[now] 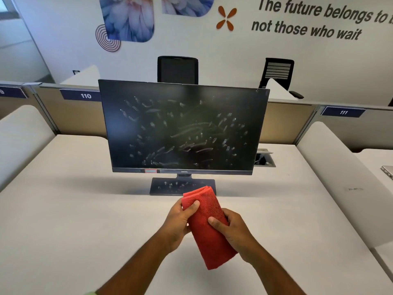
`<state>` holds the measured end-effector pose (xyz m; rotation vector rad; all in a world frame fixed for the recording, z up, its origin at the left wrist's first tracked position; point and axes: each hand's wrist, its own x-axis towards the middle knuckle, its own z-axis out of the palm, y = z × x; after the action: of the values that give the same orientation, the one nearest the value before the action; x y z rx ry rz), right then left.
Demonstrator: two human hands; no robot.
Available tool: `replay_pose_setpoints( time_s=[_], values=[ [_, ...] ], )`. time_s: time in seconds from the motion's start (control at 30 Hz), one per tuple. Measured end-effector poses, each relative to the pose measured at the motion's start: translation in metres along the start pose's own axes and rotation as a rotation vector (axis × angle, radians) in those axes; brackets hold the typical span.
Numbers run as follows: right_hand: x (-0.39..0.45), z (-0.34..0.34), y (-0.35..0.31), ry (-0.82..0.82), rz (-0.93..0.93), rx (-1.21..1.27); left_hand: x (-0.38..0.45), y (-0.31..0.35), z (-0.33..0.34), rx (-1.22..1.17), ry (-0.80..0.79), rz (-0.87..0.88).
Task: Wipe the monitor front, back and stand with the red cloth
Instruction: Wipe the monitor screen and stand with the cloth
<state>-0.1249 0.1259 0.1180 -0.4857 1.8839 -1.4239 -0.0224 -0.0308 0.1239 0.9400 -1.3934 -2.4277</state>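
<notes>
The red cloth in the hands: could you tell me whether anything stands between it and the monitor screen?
Nothing visible does. The red cloth is above bare desk, with only the monitor's own stand base between.

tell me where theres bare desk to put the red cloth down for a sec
Bare desk lies left of the stand base, up to the cushioned left divider. More lies on the right, between the base and the right divider. It is tighter behind the monitor, by the cable hatch.
</notes>
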Motion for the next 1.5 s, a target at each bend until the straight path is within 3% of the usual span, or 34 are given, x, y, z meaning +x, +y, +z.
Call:
replay_pose_setpoints(
  time_s=[0.2,0.43,0.53,0.67,0.87,1.0,1.17,1.37,1.5],
  values=[
    [-0.008,-0.005,-0.006,-0.212,0.116,0.216,-0.001,0.005,0.003,0.064,0.046,0.033],
    [-0.006,0.001,-0.009,-0.16,0.054,0.335,0.0,0.019,0.013,0.29,0.06,0.123],
    [0.006,-0.003,-0.013,-0.021,0.039,0.321,0.006,0.041,0.017,0.467,0.054,0.198],
    [0.037,-0.031,-0.026,0.228,-0.003,0.442,0.014,0.099,0.021,0.627,0.165,0.35],
    [0.072,-0.081,-0.099,0.483,-0.187,0.472,0.031,0.204,0.02,1.096,0.291,0.768],
    [0.092,-0.099,-0.15,0.661,-0.349,0.341,0.042,0.258,0.026,1.314,0.3,0.916],
    [0.116,-0.115,-0.197,0.906,-0.529,0.145,0.056,0.304,0.045,1.577,0.311,0.975],
    [0.148,-0.115,-0.217,1.16,-0.678,-0.078,0.088,0.315,0.044,1.812,0.366,0.708],
    [0.166,-0.105,-0.207,1.244,-0.706,-0.258,0.103,0.299,0.036,1.873,0.336,0.692]
  ],
)
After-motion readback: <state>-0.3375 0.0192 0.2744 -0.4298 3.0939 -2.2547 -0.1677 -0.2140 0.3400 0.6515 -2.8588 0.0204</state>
